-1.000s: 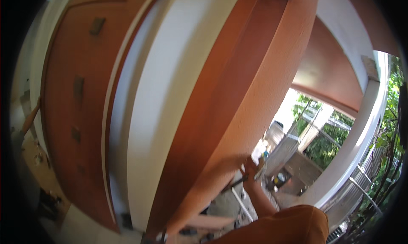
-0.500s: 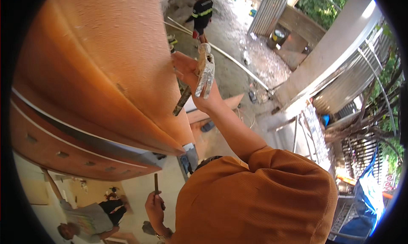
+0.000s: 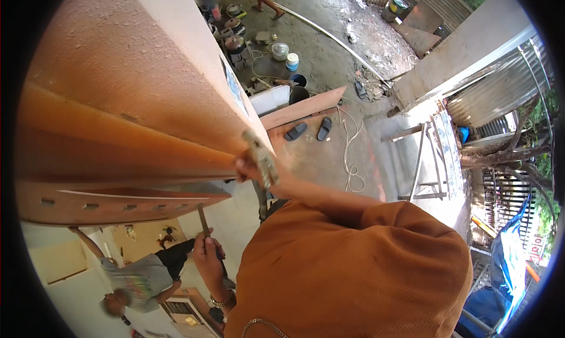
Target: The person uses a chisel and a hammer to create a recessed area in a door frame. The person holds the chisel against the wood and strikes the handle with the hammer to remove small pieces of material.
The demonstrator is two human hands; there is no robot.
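Note:
My left hand [image 3: 207, 257] is closed around a narrow flat metal bar [image 3: 203, 219], chisel-like. Its upper end is at the lower edge of an orange panel [image 3: 118, 204] with a row of small rectangular slots; whether it touches I cannot tell. My right hand [image 3: 246, 166] grips a claw hammer [image 3: 263, 161], blurred by motion, above and to the right of the bar. Most of the hammer's handle is hidden. Behind the hammer rises the orange-painted wall [image 3: 147, 61].
Another person in a grey shirt [image 3: 144, 282] stands at lower left, one hand at the panel's edge. Black slippers [image 3: 295, 131], a loose cable [image 3: 351, 161] and a plank [image 3: 306, 107] lie on the floor. Pots [image 3: 235, 43] and buckets [image 3: 298, 94] stand beyond, a wooden frame [image 3: 421, 161] to the right.
The hammer has swung down toward the bar. The bar has tilted and moved up to the panel. My view has shifted, bringing slippers and pots into sight.

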